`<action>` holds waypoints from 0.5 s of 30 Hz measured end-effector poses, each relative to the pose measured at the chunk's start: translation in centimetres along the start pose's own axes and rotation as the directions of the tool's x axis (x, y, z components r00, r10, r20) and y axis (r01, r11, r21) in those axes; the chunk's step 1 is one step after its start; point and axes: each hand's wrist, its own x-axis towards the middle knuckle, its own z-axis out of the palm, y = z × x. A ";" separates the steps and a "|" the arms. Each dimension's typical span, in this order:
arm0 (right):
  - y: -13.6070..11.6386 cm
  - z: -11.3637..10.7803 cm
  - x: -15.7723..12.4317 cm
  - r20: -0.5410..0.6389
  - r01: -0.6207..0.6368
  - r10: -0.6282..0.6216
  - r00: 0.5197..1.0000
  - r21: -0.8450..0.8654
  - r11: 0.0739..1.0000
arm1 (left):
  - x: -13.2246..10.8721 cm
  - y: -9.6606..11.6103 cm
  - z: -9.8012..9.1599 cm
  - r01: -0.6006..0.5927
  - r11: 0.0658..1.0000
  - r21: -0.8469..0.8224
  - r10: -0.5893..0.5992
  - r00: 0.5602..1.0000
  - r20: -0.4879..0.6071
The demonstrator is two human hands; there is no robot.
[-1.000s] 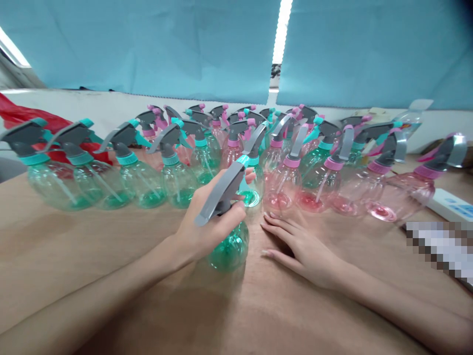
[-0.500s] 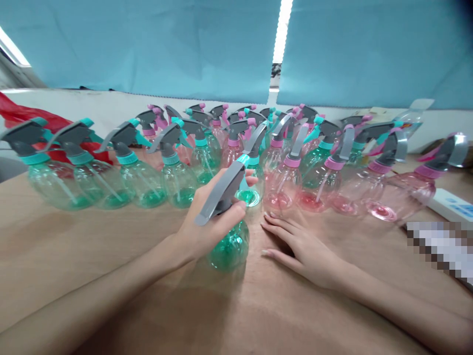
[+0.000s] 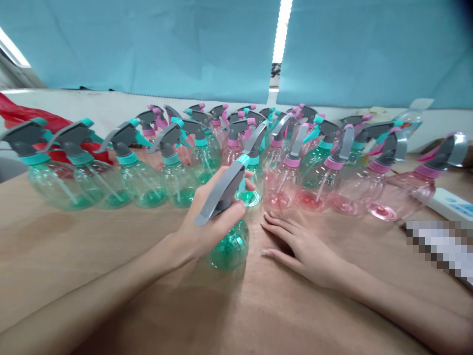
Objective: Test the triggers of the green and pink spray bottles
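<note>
My left hand [image 3: 218, 209] is closed round the neck and trigger of a green spray bottle [image 3: 229, 249] with a grey and turquoise spray head. That bottle stands on the wooden table [image 3: 148, 286], in front of the rows of other bottles. My right hand [image 3: 301, 246] rests palm down on the table to its right, fingers stretched out and holding nothing. Just beyond the right fingertips stands a pink spray bottle [image 3: 283, 182]. Behind my left hand is another green spray bottle [image 3: 253, 195], partly hidden by the fingers.
Green spray bottles [image 3: 144, 185] line the left and pink ones [image 3: 380, 187] the right, with mixed rows behind. Red plastic [image 3: 33, 116] lies at the far left. A white box [image 3: 453, 207] sits at the right, near a blurred-out area. A blue curtain [image 3: 166, 49] hangs behind.
Fingers of my left hand have shifted very slightly at the trigger. The spray bottle and my right hand stay in place.
</note>
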 end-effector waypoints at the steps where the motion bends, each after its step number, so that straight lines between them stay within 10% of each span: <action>1: 0.0 0.0 0.0 0.004 0.001 -0.001 1.000 -0.003 1.000 | 0.0 0.0 0.0 0.000 1.000 0.000 0.000 1.000 -0.004; 15: 0.0 0.1 0.0 0.026 -0.009 0.009 1.000 -0.019 1.000 | -0.2 -0.4 0.0 -0.050 0.995 -0.090 0.047 0.998 -0.034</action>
